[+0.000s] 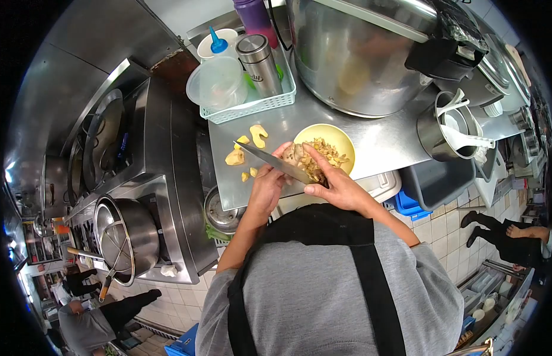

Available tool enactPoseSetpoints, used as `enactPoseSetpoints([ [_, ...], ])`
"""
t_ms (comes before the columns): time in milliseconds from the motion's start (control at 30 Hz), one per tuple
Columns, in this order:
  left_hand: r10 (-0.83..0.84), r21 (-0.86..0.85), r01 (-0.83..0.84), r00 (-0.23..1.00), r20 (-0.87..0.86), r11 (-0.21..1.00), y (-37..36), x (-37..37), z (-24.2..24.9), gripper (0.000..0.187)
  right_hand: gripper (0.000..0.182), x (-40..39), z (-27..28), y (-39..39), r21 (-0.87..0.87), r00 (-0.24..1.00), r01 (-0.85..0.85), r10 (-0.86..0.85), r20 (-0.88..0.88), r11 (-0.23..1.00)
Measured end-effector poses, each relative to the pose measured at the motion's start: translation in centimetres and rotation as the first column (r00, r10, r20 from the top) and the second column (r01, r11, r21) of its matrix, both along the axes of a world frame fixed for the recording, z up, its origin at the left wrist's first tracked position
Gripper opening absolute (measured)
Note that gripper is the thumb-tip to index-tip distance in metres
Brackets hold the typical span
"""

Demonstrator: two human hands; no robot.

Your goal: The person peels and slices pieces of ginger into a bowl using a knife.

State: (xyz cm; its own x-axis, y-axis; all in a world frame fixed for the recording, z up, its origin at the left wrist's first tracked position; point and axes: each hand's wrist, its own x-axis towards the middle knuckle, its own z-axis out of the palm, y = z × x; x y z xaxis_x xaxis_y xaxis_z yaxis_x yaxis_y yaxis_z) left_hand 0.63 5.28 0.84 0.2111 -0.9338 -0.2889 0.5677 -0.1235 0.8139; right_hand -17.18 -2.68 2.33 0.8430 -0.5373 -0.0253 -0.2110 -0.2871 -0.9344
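Note:
Close in front of my apron, my left hand (270,181) is closed around a knobbly, light-brown piece of ginger (293,155). My right hand (342,188) grips a knife (270,158), its broad blade lying across the ginger and pointing left. Part of the knife's handle is hidden by my fingers. Just beyond both hands, a yellow bowl (345,140) holds many small brown and yellow scraps (328,149). To the left of the blade, several pale yellow ginger pieces (258,136) lie on the steel counter (228,184).
A light-green basket (252,109) with a steel flask (259,65) and plastic tubs stands at the back. Behind the bowl is a large steel cooker (359,65). A steel pot (435,133) with white ladles sits at right. Pots on a stove (125,237) are at left; other people stand farther off.

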Motion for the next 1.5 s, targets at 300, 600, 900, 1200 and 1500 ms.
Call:
enactPoseSetpoints([
  [300,-0.045,-0.008,0.045,0.997,-0.062,0.999,0.2,-0.2,0.4,0.044,0.081,0.4,0.7,-0.1,0.071,0.999,0.041,-0.04,-0.021,0.997],
  [600,-0.013,-0.076,0.015,1.0,0.027,0.997,0.3,-1.8,0.3,0.042,0.069,0.9,-0.5,0.3,0.006,0.975,0.15,-0.149,0.164,0.989],
  [900,0.034,-0.234,-0.1,0.962,-0.271,0.967,0.6,-3.1,-1.6,0.052,0.061,1.6,-1.8,-0.3,0.269,0.931,0.047,-0.14,0.336,0.962],
  [1200,-0.085,-0.258,0.038,0.981,-0.175,0.966,1.7,-0.2,-3.0,0.059,0.05,0.1,-1.8,-1.3,0.782,0.889,-0.195,-0.229,0.396,0.592],
  [1500,-0.215,0.196,0.114,0.19,0.958,0.974,0.8,1.7,-4.6,0.045,0.063,-0.8,-3.7,-1.7,0.703,0.904,0.07,-0.343,0.255,0.708],
])
